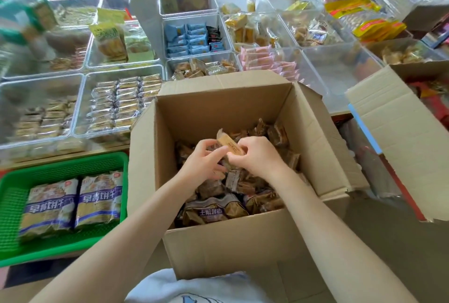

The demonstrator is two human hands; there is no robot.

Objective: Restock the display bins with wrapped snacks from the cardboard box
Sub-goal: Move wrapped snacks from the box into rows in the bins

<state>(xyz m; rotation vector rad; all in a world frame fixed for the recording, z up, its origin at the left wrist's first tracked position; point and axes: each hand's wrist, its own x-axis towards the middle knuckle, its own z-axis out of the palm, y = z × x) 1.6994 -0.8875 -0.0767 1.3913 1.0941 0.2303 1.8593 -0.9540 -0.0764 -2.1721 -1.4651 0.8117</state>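
A: What's nearest?

B: Two bare forearms reach into the open box [218, 113]. It is part full of brown wrapped snacks [245, 181].

A: And the hands?

B: The left hand [204, 159] and right hand [255, 157] meet above the pile. Both sets of fingers are curled around one tan snack [228, 143], pinching it between them.

A: Left of the box?

B: A green basket [14, 195] with two large packs [73, 203].

A: Farther back?

B: Clear bins [83, 101] in rows. One just left of the box holds neat silver bars [121, 101]. Behind the box are blue packs [187, 40] and pink packs [262, 59]; the bin at the far right [340, 67] looks bare.
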